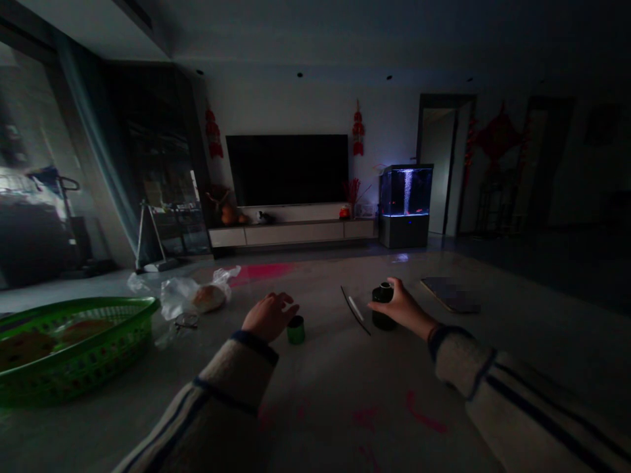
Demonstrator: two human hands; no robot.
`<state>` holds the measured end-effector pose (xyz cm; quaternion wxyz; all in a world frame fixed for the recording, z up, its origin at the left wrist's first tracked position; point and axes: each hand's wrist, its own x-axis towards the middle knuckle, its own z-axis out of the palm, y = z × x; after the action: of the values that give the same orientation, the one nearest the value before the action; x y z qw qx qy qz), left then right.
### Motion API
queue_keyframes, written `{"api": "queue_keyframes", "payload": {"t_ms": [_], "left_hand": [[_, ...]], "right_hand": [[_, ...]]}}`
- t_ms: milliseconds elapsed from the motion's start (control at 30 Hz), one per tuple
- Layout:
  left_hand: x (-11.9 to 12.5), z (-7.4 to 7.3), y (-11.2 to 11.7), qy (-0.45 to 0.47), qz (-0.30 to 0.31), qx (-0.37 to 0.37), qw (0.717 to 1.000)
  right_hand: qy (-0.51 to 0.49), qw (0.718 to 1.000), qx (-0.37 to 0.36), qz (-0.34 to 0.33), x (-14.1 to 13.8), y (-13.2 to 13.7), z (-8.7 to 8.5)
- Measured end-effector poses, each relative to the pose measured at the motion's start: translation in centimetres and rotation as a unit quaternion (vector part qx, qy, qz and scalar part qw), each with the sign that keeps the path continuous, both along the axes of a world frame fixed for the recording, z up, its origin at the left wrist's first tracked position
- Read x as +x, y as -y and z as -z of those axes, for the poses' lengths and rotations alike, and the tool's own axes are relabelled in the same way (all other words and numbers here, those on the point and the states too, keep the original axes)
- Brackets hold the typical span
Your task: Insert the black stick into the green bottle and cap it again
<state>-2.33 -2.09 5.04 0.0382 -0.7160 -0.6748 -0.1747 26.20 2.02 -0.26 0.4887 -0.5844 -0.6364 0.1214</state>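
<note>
My right hand (401, 307) is closed round a small dark jar (382, 309) standing on the pale table (345, 394), fingers near its top. My left hand (269, 316) hovers with curled fingers just above and left of a small green cap or cup (296, 330); whether it touches the cap is unclear. Between the two hands lies a thin dark stick beside a short white one (355, 309). Both sleeves are cream with dark stripes.
A green plastic basket (73, 355) with food sits at the left edge. Clear plastic bags holding a bun (207, 297) lie behind it. A dark flat tablet-like object (451, 294) rests at the right. Television, cabinet and lit aquarium (407, 197) stand across the dim room.
</note>
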Motion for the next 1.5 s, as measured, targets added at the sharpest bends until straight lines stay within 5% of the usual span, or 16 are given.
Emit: {"api": "queue_keyframes", "payload": {"t_ms": [200,467,600,833,1167,1500], "left_hand": [[0.4,-0.3,0.3,-0.008,0.000,-0.008,1.000],[0.5,-0.7,0.8,-0.007,-0.026,-0.017,0.999],[0.7,-1.1,1.0,0.000,-0.037,-0.018,0.999],[0.9,-1.1,1.2,0.013,-0.022,-0.007,1.000],[1.3,-1.0,1.5,0.025,-0.010,-0.007,1.000],[4.1,0.5,1.7,0.198,0.205,-0.022,0.958]], "right_hand": [[-0.118,0.987,-0.101,-0.028,0.5,-0.1,-0.2],[-0.188,0.982,0.007,0.009,-1.3,-0.4,2.2],[-0.183,0.982,0.035,0.026,-1.2,-0.3,1.8],[-0.170,0.975,0.052,-0.133,-2.7,2.2,-0.3],[-0.136,0.933,-0.027,-0.331,-4.9,4.4,0.3],[-0.186,0.922,-0.049,-0.335,-3.5,3.6,-0.8]]}}
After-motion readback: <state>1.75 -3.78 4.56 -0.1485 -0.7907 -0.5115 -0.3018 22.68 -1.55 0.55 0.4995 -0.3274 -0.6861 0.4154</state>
